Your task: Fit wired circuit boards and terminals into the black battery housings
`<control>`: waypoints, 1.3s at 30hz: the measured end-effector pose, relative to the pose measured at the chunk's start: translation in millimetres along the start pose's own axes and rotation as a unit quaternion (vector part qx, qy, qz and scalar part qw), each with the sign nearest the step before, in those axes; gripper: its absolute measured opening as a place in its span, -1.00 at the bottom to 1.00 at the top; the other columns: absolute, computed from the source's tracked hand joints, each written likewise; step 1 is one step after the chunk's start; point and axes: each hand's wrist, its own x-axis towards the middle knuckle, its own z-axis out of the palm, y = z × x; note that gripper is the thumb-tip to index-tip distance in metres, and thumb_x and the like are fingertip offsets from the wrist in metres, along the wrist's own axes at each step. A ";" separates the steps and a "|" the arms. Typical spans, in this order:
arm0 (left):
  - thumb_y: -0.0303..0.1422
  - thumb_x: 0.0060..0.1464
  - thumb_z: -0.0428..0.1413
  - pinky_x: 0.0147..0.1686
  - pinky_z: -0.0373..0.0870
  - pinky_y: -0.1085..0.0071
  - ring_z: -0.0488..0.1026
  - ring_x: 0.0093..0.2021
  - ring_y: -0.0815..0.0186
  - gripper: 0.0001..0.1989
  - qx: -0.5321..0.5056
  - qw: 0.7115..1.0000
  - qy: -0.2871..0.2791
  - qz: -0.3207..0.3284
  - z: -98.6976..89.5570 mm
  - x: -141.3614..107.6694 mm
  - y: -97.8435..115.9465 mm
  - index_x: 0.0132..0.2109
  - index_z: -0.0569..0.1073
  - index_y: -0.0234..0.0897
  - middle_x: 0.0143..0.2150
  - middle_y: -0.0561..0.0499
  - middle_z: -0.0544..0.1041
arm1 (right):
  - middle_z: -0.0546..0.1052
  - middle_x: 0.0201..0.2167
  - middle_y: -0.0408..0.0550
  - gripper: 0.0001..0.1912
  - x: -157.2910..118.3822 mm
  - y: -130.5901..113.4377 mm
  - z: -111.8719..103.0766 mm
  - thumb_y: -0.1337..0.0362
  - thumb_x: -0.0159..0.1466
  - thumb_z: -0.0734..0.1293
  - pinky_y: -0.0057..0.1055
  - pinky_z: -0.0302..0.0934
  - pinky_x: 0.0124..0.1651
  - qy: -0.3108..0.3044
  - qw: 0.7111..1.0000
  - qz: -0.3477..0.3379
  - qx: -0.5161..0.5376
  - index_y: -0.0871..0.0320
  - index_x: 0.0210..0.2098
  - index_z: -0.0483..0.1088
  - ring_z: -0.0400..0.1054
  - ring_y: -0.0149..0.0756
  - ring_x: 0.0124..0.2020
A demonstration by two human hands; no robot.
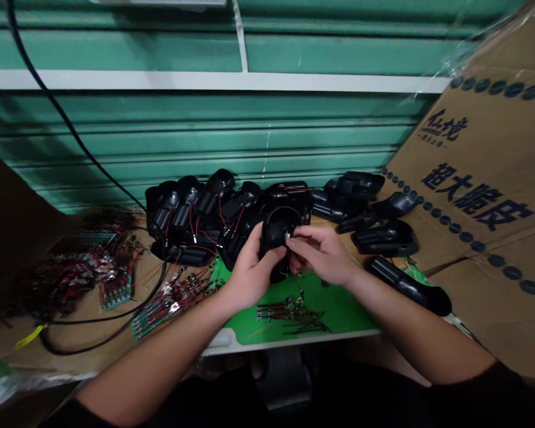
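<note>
A black plastic housing (279,223) with a round hollow is held over the green mat (352,303). My left hand (254,270) wraps its left side, thumb across the lower front. Fingers of my right hand (318,252) are pinched at the housing's right inner edge, by a small pale part (288,236); whether they grip that part is hard to tell. A red wire hangs below my right fingers. On the mat in front lie several small circuit pieces with red and black wires (289,312).
Black housings (216,190), some with red wires, line the back. Wired circuit boards (173,303) and a tangled wire pile (84,267) lie left, beside a black cable (71,128). A cardboard box (485,178) stands right, near another housing (405,285). Behind is a green slatted wall (182,113).
</note>
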 end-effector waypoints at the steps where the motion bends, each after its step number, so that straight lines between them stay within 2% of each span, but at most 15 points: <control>1: -0.15 0.23 0.32 -0.17 0.57 0.35 0.60 -0.27 0.31 -0.53 -0.013 1.000 -0.006 -0.002 2.1 -0.1 0.7 0.14 0.39 -0.27 -0.19 -0.01 0.65 | 0.46 -0.57 -0.06 -0.36 -0.4 0.1 2.0 -0.25 0.32 0.51 -0.56 0.12 -0.52 0.006 1.000 -0.005 0.000 0.26 -0.30 0.37 0.33 -0.47 -0.57; 3: -0.14 0.22 0.33 -0.26 0.53 0.37 0.58 -0.35 0.32 -0.56 -0.041 0.999 -0.019 -0.008 6.4 0.1 1.3 0.06 0.37 -0.26 -0.32 0.05 0.59 | 0.43 -0.60 -0.09 -0.40 -0.8 2.3 5.1 -0.20 0.33 0.50 -0.57 0.08 -0.55 0.011 1.000 -0.012 0.007 0.24 -0.32 0.33 0.29 -0.49 -0.61; 6: -0.13 0.19 0.34 -0.36 0.50 0.41 0.54 -0.43 0.35 -0.55 -0.064 0.998 -0.010 -0.012 10.9 0.8 1.8 0.02 0.33 -0.24 -0.39 0.10 0.55 | 0.40 -0.62 -0.13 -0.49 -0.8 7.2 7.4 -0.10 0.34 0.48 -0.57 0.13 -0.55 0.010 1.000 -0.014 0.020 0.23 -0.33 0.31 0.31 -0.47 -0.62; 10: -0.13 0.17 0.36 -0.40 0.50 0.45 0.52 -0.48 0.40 -0.55 -0.053 0.998 0.015 -0.009 12.2 1.1 2.2 -0.03 0.31 -0.24 -0.39 0.13 0.54 | 0.39 -0.61 -0.16 -0.57 -0.6 10.3 8.5 0.00 0.31 0.47 -0.55 0.23 -0.53 0.016 0.999 -0.002 0.033 0.24 -0.30 0.32 0.34 -0.46 -0.61; 16: -0.14 0.20 0.32 -0.40 0.55 0.45 0.51 -0.49 0.42 -0.60 -0.049 0.999 0.025 0.001 11.4 2.8 -0.9 -0.04 0.34 -0.25 -0.39 0.13 0.53 | 0.39 -0.62 -0.16 -0.66 -0.3 8.2 9.4 0.08 0.29 0.46 -0.58 0.21 -0.53 0.017 0.999 -0.003 0.030 0.25 -0.29 0.37 0.32 -0.47 -0.61; 23: -0.14 0.21 0.31 -0.52 0.43 0.49 0.47 -0.55 0.42 -0.63 0.000 0.998 0.052 0.026 13.9 3.5 -1.0 -0.11 0.33 -0.25 -0.47 0.13 0.51 | 0.35 -0.59 -0.14 -0.63 -0.6 10.8 13.6 0.13 0.29 0.38 -0.58 0.22 -0.55 0.056 0.997 -0.044 -0.018 0.28 -0.52 0.39 0.34 -0.50 -0.61; 27: -0.13 0.19 0.32 -0.51 0.51 0.42 0.52 -0.52 0.37 -0.62 0.031 0.996 0.076 0.023 11.9 3.0 -4.8 -0.08 0.36 -0.25 -0.40 0.10 0.53 | 0.35 -0.59 -0.13 -0.64 -1.6 10.2 15.7 0.18 0.29 0.34 -0.61 0.19 -0.57 0.051 0.997 -0.061 -0.024 0.28 -0.55 0.40 0.33 -0.52 -0.63; 31: -0.14 0.16 0.36 -0.52 0.52 0.40 0.51 -0.54 0.35 -0.58 0.034 0.997 0.069 0.014 11.9 1.8 -4.6 -0.07 0.35 -0.26 -0.42 0.10 0.54 | 0.37 -0.57 -0.11 -0.65 -3.0 9.7 14.9 0.17 0.30 0.34 -0.61 0.18 -0.58 0.049 0.997 -0.052 -0.037 0.28 -0.53 0.42 0.36 -0.51 -0.60; 35: -0.12 0.14 0.39 -0.53 0.49 0.42 0.51 -0.56 0.35 -0.55 0.032 0.997 0.067 0.016 13.1 0.8 -1.4 -0.08 0.35 -0.26 -0.45 0.12 0.53 | 0.37 -0.57 -0.11 -0.65 -3.5 11.1 14.9 0.17 0.30 0.37 -0.61 0.16 -0.58 0.050 0.997 -0.050 -0.044 0.28 -0.52 0.45 0.31 -0.54 -0.62; 39: -0.10 0.16 0.36 -0.52 0.49 0.43 0.50 -0.54 0.38 -0.58 0.026 0.996 0.085 0.019 10.0 2.8 -1.2 -0.09 0.38 -0.26 -0.41 0.11 0.53 | 0.38 -0.57 -0.10 -0.57 -2.3 10.7 14.5 0.05 0.34 0.43 -0.57 0.21 -0.56 0.045 0.998 -0.040 -0.022 0.28 -0.47 0.43 0.33 -0.50 -0.59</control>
